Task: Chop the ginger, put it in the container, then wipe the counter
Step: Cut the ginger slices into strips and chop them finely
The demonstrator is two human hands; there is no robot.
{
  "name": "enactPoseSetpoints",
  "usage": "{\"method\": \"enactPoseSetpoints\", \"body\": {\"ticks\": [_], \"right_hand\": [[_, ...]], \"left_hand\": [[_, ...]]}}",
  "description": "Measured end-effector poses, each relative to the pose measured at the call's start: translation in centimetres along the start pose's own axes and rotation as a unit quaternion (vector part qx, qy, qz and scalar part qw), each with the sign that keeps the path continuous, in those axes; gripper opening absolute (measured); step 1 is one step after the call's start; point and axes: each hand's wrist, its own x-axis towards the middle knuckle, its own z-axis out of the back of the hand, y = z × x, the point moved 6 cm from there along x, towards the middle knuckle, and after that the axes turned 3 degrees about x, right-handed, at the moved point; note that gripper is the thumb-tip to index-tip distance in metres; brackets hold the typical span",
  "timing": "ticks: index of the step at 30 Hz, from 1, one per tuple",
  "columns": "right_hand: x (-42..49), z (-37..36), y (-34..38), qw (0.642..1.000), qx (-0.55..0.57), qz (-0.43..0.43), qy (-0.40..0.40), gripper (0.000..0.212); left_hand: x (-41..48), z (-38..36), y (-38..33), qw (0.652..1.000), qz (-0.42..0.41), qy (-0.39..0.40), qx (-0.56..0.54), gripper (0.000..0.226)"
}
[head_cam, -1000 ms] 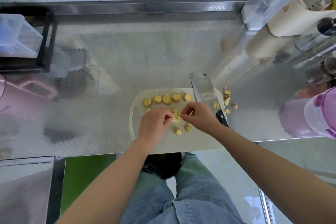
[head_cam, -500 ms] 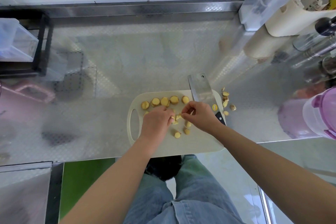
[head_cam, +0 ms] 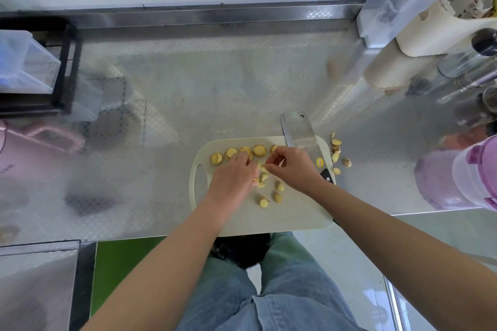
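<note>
So, standing next to this person at the steel counter (head_cam: 215,75): there's a pale cutting board (head_cam: 295,212) at the front edge, right in front of them, and the chopped ginger is on it. A row of round ginger slices (head_cam: 259,150) runs along the far side of the board. A little heap of small ginger bits (head_cam: 262,179) sits in the middle, and a few loose chunks (head_cam: 278,197) lie a bit nearer the person.

Both hands are over that heap. The right hand (head_cam: 294,169) comes in from the right with thumb and forefinger pinched on one of the small ginger bits. The left hand (head_cam: 232,177) is knuckles-up with the fingers curled down onto the heap. Honestly I can't tell if it's actually gripping anything, since the back of the hand hides it.

The cleaver (head_cam: 297,129) lies flat on the right end of the board, with the blade poking off the far edge and the black handle partly under the right wrist. Nobody's holding it. Just off the board to the right there's a scatter of ginger trimmings (head_cam: 336,154) on the counter. Further right, at the counter's edge, stands a plastic tub (head_cam: 473,172) with a lilac lid.
</note>
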Motion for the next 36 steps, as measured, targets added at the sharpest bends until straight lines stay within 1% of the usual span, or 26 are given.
{"method": "enactPoseSetpoints", "body": {"ticks": [2, 4, 8, 11, 13, 17, 20, 23, 25, 26, 30, 33, 36], "right_hand": [[0.4, -0.6, 0.4, 1.0, -0.02, 0.003, -0.002, 0.004], [0.7, -1.3, 0.8, 0.999, -0.053, -0.005, -0.005, 0.005], [0.9, -2.0, 1.3, 0.989, -0.148, -0.01, -0.012, 0.006], [0.7, -2.3, 1.5, 0.979, -0.202, 0.022, -0.015, 0.016], [0.4, -2.6, 1.6, 0.971, -0.234, 0.054, -0.008, 0.022], [0.4, -2.8, 1.9, 0.961, -0.261, 0.087, 0.01, 0.017], [0.4, -2.6, 1.5, 0.971, -0.226, 0.069, 0.019, 0.014], [0.3, -2.0, 0.5, 0.993, -0.119, 0.01, 0.007, 0.008], [0.3, -1.9, 0.0, 0.998, -0.066, -0.02, 0.0, 0.007], [0.4, -2.0, 0.0, 0.998, -0.055, -0.028, 0.004, 0.006], [0.8, -2.5, 0.6, 0.998, -0.05, -0.034, 0.018, 0.004], [0.9, -2.3, 0.4, 0.998, -0.043, -0.039, 0.012, 0.003], [0.8, -1.8, 0.0, 0.998, -0.039, -0.055, 0.009, 0.005]], "left_hand": [[-0.5, -0.2, 0.2, 1.0, -0.001, 0.003, -0.011, 0.025], [-1.0, -0.7, 0.5, 1.0, 0.007, -0.002, -0.015, 0.024], [-1.5, -0.3, 1.5, 0.994, 0.068, -0.046, -0.078, 0.021], [-1.7, 0.0, 2.6, 0.988, 0.11, -0.069, -0.087, 0.015], [-1.7, 0.2, 3.3, 0.982, 0.146, -0.065, -0.1, 0.01], [-1.7, 0.1, 4.0, 0.975, 0.191, -0.035, -0.113, 0.012], [-1.3, 0.1, 3.9, 0.974, 0.199, -0.032, -0.103, 0.012], [-0.9, 0.3, 3.4, 0.976, 0.196, -0.048, -0.086, 0.01], [-0.9, 0.4, 3.2, 0.976, 0.197, -0.067, -0.063, 0.006], [-1.0, 0.4, 3.1, 0.977, 0.194, -0.074, -0.052, 0.003], [-1.7, 0.3, 3.2, 0.978, 0.19, -0.089, -0.019, 0.006], [-1.8, 0.2, 3.4, 0.977, 0.192, -0.095, -0.017, 0.001], [-1.7, 0.1, 3.3, 0.974, 0.202, -0.096, -0.034, 0.016]]}}
